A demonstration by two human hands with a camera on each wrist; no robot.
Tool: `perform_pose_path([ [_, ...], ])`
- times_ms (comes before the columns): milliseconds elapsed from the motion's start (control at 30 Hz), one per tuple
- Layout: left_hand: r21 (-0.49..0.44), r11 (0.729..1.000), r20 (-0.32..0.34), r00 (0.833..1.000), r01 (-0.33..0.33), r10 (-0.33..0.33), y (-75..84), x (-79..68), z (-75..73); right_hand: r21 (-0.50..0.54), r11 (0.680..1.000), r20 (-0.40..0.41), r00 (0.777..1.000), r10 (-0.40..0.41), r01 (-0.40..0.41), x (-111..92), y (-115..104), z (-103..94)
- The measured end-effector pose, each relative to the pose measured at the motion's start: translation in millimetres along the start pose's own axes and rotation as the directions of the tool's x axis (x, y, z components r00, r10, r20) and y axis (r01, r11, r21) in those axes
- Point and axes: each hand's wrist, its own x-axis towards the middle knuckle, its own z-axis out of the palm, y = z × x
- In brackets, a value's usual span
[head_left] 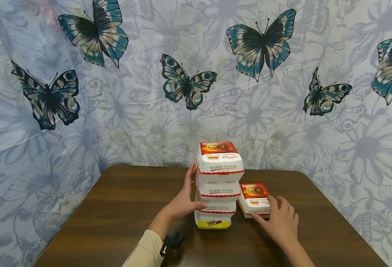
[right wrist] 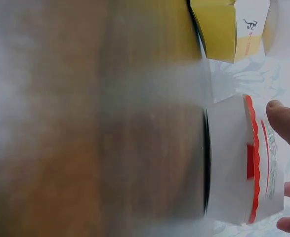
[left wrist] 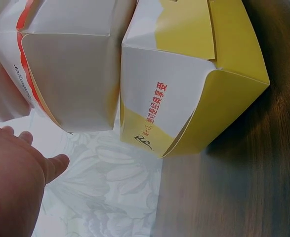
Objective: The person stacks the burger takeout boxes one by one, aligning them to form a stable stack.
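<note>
A stack of several burger boxes [head_left: 218,190] stands upright at the middle of the table. Its upper boxes are white with red wavy edges, and the bottom box [left wrist: 233,108] is yellow and white. My left hand [head_left: 181,200] is spread along the stack's left side, thumb toward the front and fingers partly hidden behind. To the right of the stack, a single burger box [head_left: 254,198] lies on the table, a burger picture on its lid. Over this box's right side is my right hand [head_left: 280,218], thumb near its front and fingers by the right edge; firm contact is unclear.
The brown wooden table [head_left: 129,200] reaches back to a wall covering [head_left: 142,122] printed with flowers and butterflies. A black device [head_left: 172,243] is strapped to the left wrist, beside a cream sleeve [head_left: 145,250].
</note>
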Motion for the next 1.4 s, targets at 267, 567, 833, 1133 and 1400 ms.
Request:
perform_pose_path([
  [267, -0.009, 0.999, 0.004, 0.999, 0.042, -0.042, 0.7, -0.2, 0.0, 0.016, 0.995, -0.079, 0.992, -0.097, 0.098, -6.7, 0.9, -5.5],
  [567, -0.011, 0.999, 0.015, 0.999, 0.051, -0.051, -1.9, 0.3, -1.9, 0.110, 0.989, -0.048, 0.995, -0.089, 0.094, 0.2, 4.5, -4.5],
  [833, -0.014, 0.998, 0.007, 0.998, 0.063, -0.063, 0.0, 0.0, -1.1, 0.210, 0.975, 0.049, 0.997, 0.060, -0.069, 7.8, 2.5, -1.9],
  [1133, -0.009, 0.999, 0.003, 0.999, 0.047, -0.047, 2.2, 1.4, 0.5, 0.230, 0.961, 0.113, 0.985, 0.131, -0.154, 12.9, 4.4, -1.6],
  [1400, -0.005, 0.999, 0.007, 0.999, 0.040, -0.040, -0.5, 1.0, 0.0, 0.292, 0.929, 0.203, 0.964, 0.171, -0.226, 19.0, 6.3, 1.7],
])
